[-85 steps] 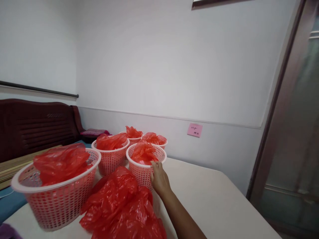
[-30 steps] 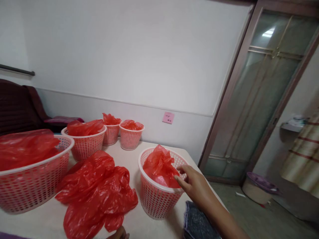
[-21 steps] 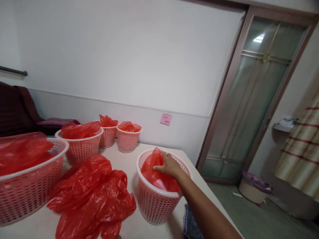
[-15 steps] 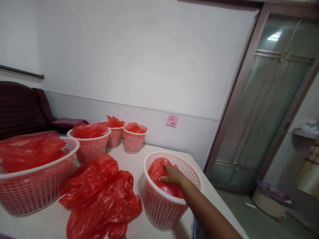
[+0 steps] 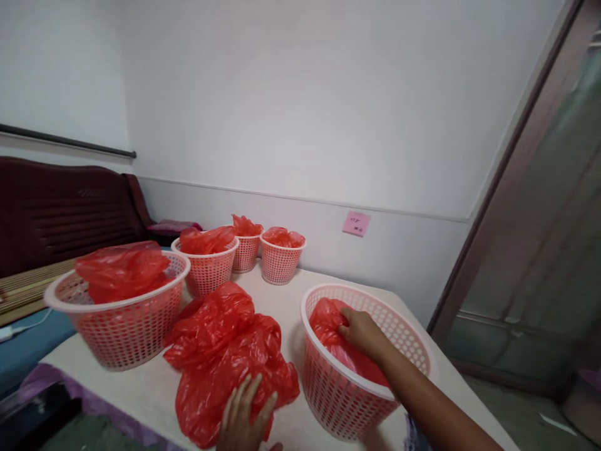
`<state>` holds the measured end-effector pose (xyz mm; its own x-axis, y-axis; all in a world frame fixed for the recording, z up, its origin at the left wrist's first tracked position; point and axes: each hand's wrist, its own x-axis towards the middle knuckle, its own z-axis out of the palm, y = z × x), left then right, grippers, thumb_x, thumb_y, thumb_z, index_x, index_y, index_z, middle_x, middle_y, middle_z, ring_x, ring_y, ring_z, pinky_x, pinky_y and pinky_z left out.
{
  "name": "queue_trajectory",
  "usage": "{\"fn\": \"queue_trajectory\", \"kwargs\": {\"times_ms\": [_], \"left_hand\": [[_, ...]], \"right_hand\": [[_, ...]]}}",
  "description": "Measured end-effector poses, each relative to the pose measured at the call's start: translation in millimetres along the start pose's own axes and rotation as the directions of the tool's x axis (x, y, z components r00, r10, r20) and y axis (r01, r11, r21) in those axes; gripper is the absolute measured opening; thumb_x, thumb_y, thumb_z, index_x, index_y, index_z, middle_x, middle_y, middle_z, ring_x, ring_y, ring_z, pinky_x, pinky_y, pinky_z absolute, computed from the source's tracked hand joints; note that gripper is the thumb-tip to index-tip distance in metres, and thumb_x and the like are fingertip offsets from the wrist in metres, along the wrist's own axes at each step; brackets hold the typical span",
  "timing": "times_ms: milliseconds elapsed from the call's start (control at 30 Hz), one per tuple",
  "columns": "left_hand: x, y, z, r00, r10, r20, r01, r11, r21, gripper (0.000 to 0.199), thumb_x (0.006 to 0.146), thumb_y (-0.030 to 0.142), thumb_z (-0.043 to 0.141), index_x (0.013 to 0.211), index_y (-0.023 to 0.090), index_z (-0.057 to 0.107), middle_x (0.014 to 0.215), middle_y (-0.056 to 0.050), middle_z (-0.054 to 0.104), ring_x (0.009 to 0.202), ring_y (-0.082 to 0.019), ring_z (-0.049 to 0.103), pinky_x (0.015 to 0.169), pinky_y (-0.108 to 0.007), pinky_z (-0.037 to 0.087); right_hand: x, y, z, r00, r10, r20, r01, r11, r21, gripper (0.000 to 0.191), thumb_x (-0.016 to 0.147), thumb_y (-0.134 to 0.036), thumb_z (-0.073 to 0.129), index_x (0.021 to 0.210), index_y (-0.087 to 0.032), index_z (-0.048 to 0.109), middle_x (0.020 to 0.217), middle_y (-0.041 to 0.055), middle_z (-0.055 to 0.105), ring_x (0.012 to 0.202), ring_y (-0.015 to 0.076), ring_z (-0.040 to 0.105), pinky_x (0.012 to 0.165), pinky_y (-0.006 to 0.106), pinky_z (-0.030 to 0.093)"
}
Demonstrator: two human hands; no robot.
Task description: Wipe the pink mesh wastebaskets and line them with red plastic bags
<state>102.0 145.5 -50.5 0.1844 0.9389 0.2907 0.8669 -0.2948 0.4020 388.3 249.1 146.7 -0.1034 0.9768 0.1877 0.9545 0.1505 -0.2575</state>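
The right hand (image 5: 364,332) reaches over the rim of a round pink plastic mesh basket (image 5: 342,401) and rests on a glossy red plastic bag (image 5: 328,322), which sits low inside, bunched against the far wall. Its fingers (image 5: 352,322) are bent and close together, pressing into the thin film, though I cannot tell whether they pinch it.

The left hand (image 5: 241,416) is open. Its spread fingers (image 5: 244,391) lie against the lower edge of a crumpled red plastic bag (image 5: 225,369), loose on the worktop (image 5: 141,401) just beyond those fingertips and just beside the round basket. The bag is heaped in shiny, creased folds, slightly see-through where the film is thin.

Beyond and left of the left fingers stands a wide pink mesh basket (image 5: 126,332), with a red bag (image 5: 122,270) bulging above its rim. Farther from the fingers, near the wall, three smaller pink mesh baskets (image 5: 206,275) (image 5: 246,254) (image 5: 279,264) stand close together, each topped by a puff of red plastic bag (image 5: 206,240) (image 5: 246,225) (image 5: 277,237). A pink sticky note (image 5: 355,223) is stuck on the wall past the right fingers.
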Motion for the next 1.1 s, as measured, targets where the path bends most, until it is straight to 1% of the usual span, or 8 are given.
{"fn": "queue_trajectory", "kwargs": {"times_ms": [133, 267, 400, 633, 767, 867, 967, 1100], "left_hand": [[31.4, -1.0, 3.5, 0.982, -0.042, 0.183, 0.020, 0.993, 0.120, 0.064, 0.076, 0.033, 0.061, 0.139, 0.031, 0.049, 0.156, -0.011, 0.027, 0.144, -0.038, 0.021, 0.113, -0.059, 0.023], [48.5, -7.8, 22.9, 0.972, -0.158, 0.173, 0.133, 0.980, 0.148, 0.063, 0.080, 0.028, 0.051, 0.143, 0.026, 0.044, 0.158, -0.011, 0.024, 0.146, -0.036, 0.017, 0.112, -0.056, 0.027], [63.6, -20.1, 41.8, 0.968, -0.174, 0.179, 0.148, 0.977, 0.152, 0.061, 0.081, 0.026, 0.050, 0.142, 0.021, 0.046, 0.157, -0.012, 0.030, 0.146, -0.034, 0.020, 0.114, -0.048, 0.025], [98.5, -32.1, 48.0, 0.962, -0.219, 0.161, 0.197, 0.970, 0.140, 0.065, 0.081, 0.024, 0.049, 0.144, 0.015, 0.042, 0.157, -0.014, 0.030, 0.146, -0.033, 0.021, 0.115, -0.045, 0.025], [115.1, -25.6, 34.6, 0.963, -0.212, 0.169, 0.200, 0.976, 0.083, 0.069, 0.078, 0.038, 0.055, 0.142, 0.013, 0.045, 0.152, -0.016, 0.040, 0.141, -0.037, 0.032, 0.113, -0.046, 0.029], [120.2, -14.3, 14.6, 0.969, -0.190, 0.158, 0.188, 0.982, 0.028, 0.067, 0.080, 0.045, 0.052, 0.136, 0.007, 0.052, 0.148, -0.020, 0.044, 0.138, -0.038, 0.036, 0.112, -0.046, 0.029], [119.3, -0.3, -9.0, 0.979, -0.151, 0.137, 0.160, 0.986, -0.055, 0.064, 0.086, 0.046, 0.045, 0.130, 0.002, 0.056, 0.145, -0.024, 0.047, 0.136, -0.037, 0.040, 0.112, -0.046, 0.030], [116.4, 22.5, -44.4, 0.993, -0.081, 0.084, 0.098, 0.973, -0.210, 0.058, 0.089, 0.046, 0.042, 0.127, 0.005, 0.057, 0.139, -0.023, 0.053, 0.132, -0.034, 0.045, 0.111, -0.046, 0.033]], "right_hand": [[1.0, 1.9, 1.0, 1.000, 0.003, -0.022, -0.002, 0.997, 0.072, 0.008, 0.072, -0.012, 0.049, 0.070, -0.020, 0.051, 0.072, 0.0034, 0.065, 0.070, 0.0178, 0.060, 0.061, 0.026, 0.030], [1.2, 4.9, 3.4, 0.999, 0.007, -0.034, -0.001, 0.988, 0.158, 0.009, 0.071, -0.014, 0.048, 0.067, -0.021, 0.048, 0.069, 0.0012, 0.063, 0.069, 0.0175, 0.060, 0.061, 0.026, 0.032], [0.7, 4.3, 2.6, 0.999, 0.016, -0.043, -0.004, 0.966, 0.260, 0.007, 0.071, -0.017, 0.048, 0.067, -0.022, 0.049, 0.068, -0.0005, 0.064, 0.068, 0.0172, 0.060, 0.062, 0.026, 0.036], [5.9, 9.6, 2.1, 0.996, 0.046, -0.075, -0.004, 0.875, 0.484, 0.010, 0.072, -0.030, 0.048, 0.070, -0.023, 0.056, 0.070, 0.0006, 0.066, 0.071, 0.0209, 0.061, 0.065, 0.029, 0.041], [8.8, 14.4, -1.6, 0.988, 0.094, -0.120, 0.004, 0.772, 0.636, 0.017, 0.071, -0.033, 0.051, 0.077, -0.021, 0.062, 0.079, 0.0036, 0.070, 0.077, 0.0234, 0.062, 0.071, 0.033, 0.043], [6.5, 15.9, -10.8, 0.970, 0.181, -0.164, 0.019, 0.616, 0.788, 0.020, 0.071, -0.038, 0.058, 0.076, -0.019, 0.063, 0.075, 0.0032, 0.068, 0.071, 0.0209, 0.059, 0.066, 0.031, 0.044], [1.3, 17.1, -21.6, 0.915, 0.342, -0.213, 0.043, 0.444, 0.895, 0.021, 0.068, -0.037, 0.065, 0.074, -0.018, 0.062, 0.065, 0.0001, 0.063, 0.060, 0.0158, 0.052, 0.056, 0.027, 0.040], [-5.9, 18.5, -35.1, 0.848, 0.448, -0.282, 0.116, 0.362, 0.925, 0.023, 0.067, -0.036, 0.064, 0.080, -0.017, 0.062, 0.066, -0.0021, 0.061, 0.059, 0.0144, 0.052, 0.055, 0.026, 0.041]]}}
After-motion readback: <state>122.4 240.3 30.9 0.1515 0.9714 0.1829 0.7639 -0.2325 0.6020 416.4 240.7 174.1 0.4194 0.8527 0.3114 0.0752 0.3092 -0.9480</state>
